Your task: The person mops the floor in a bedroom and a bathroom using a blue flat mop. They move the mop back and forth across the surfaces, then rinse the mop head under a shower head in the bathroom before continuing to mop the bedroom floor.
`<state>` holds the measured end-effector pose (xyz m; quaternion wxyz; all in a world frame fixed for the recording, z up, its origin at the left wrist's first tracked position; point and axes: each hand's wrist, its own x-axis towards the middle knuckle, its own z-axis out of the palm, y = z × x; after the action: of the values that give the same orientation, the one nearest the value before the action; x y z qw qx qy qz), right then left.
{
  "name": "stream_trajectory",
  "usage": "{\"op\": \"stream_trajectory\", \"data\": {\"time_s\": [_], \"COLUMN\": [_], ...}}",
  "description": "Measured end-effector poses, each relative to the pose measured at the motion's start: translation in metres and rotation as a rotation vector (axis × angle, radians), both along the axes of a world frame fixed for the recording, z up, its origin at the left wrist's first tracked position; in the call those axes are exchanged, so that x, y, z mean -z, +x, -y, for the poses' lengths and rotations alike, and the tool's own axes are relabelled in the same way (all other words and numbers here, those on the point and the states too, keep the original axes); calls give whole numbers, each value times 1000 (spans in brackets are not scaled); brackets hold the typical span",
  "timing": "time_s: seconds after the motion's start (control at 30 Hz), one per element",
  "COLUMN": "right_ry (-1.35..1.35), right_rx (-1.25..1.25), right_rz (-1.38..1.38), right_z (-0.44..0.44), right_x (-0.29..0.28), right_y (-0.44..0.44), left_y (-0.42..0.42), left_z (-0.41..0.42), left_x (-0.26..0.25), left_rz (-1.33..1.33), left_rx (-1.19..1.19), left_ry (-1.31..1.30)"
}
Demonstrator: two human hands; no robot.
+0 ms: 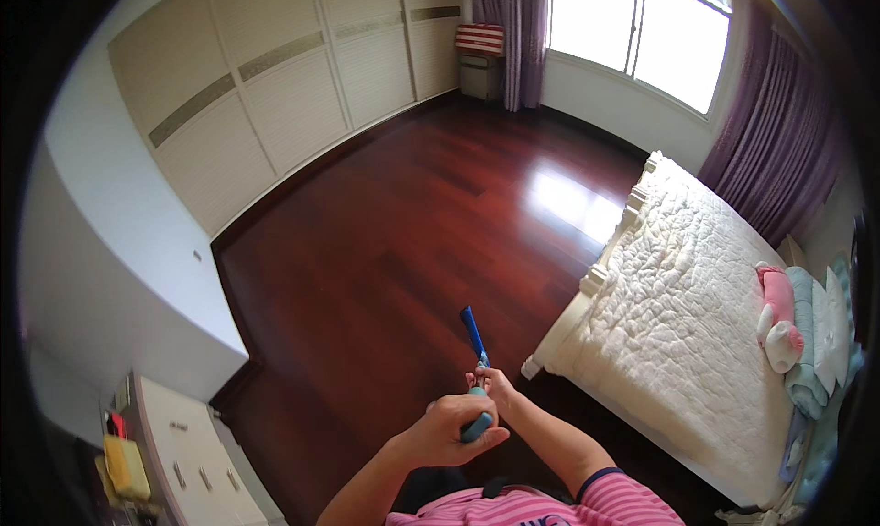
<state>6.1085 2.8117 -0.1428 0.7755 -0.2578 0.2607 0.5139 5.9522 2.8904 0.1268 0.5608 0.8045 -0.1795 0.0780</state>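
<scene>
A long-handled tool, mop-like, points away from me over the dark red wood floor [344, 333]. Its blue end [471, 328] is seen steeply foreshortened, and I cannot tell whether it touches the boards. My left hand [457, 417] is wrapped around the teal grip [476, 427] at the near end of the handle. Farther along the shaft, my right hand [493, 387] closes on it just short of the blue part. The handle between the two hands is partly hidden by my fingers.
To the right stands a bed [660, 306] with a cream quilt, pillows and a pink plush toy [777, 292]. A white wardrobe [289, 72] lines the far left wall. A drawer cabinet [199, 450] is at lower left. Purple curtains [770, 127] flank the window [639, 31].
</scene>
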Motion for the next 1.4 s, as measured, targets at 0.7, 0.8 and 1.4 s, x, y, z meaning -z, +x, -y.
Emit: {"op": "stream_trajectory", "data": {"time_s": [0.7, 0.8, 1.4], "right_ry": [-8, 56, -93], "right_rx": [473, 511, 573], "right_rz": [-96, -33, 285], "right_z": [-166, -153, -59], "right_x": [1, -25, -44], "right_y": [455, 558, 998], "left_y": [499, 601, 1141], "left_z": [-192, -181, -107], "left_x": [25, 5, -16], "left_rz": [274, 400, 457], "left_rx": [-82, -43, 142], "left_ry": [-486, -533, -621]}}
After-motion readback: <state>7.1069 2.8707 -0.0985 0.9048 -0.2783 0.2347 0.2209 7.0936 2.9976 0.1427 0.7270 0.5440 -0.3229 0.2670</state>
